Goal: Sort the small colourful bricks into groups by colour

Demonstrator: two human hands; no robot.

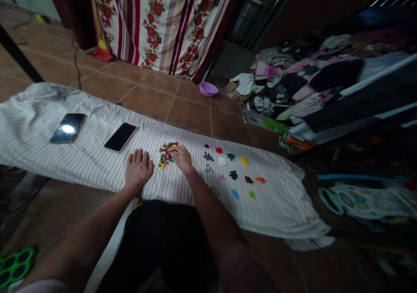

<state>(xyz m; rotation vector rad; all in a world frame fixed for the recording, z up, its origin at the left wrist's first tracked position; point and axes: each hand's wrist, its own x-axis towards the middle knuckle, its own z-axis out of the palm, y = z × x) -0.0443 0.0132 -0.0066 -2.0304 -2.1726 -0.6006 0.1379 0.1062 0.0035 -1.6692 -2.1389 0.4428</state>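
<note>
My left hand (pixel 139 168) lies flat on a striped cloth (pixel 94 162), fingers stretched out, just left of a mixed pile of tiny coloured pieces (pixel 165 156). At the pile's right edge, my right hand (pixel 183 157) has its thumb and fingertips pinched together; anything between them is too small to make out. Further right, similar pieces lie in small groups sorted by colour, among them a red group (pixel 219 150), a dark green group (pixel 231 156), a yellow group (pixel 244 161), a black group (pixel 233 174), an orange group (pixel 260 180) and a blue group (pixel 235 193).
Left of my hands, a phone (pixel 120 137) and another dark-screened device (pixel 67 128) rest on the cloth. Beyond stand a purple bowl (pixel 208 89) on the tiled floor and a flowered curtain (pixel 156 23). Clothes (pixel 306 75) are heaped at the right.
</note>
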